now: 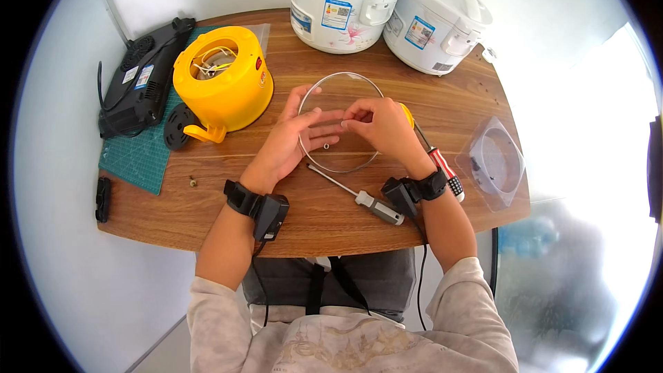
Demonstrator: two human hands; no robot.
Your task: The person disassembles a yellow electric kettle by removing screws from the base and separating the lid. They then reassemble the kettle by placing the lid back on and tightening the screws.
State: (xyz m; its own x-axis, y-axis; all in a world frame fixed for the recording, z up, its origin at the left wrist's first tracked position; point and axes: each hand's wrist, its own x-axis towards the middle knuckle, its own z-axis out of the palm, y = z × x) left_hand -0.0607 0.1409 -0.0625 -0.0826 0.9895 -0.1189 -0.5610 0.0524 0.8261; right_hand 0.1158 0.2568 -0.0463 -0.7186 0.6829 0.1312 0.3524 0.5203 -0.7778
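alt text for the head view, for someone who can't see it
A person's open left hand and pinching right hand meet at a clear, round, metal-rimmed lid over a wooden table. Two screwdrivers lie nearby. A yellow appliance shell with exposed wires stands to the left, and two white rice cookers at the back.

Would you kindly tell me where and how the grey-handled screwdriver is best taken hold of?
I would grip the screwdriver by its thick handle, coming down from above on the person's near right side. It lies flat on the table, its handle end toward the near edge and its slim shaft pointing away to the left.
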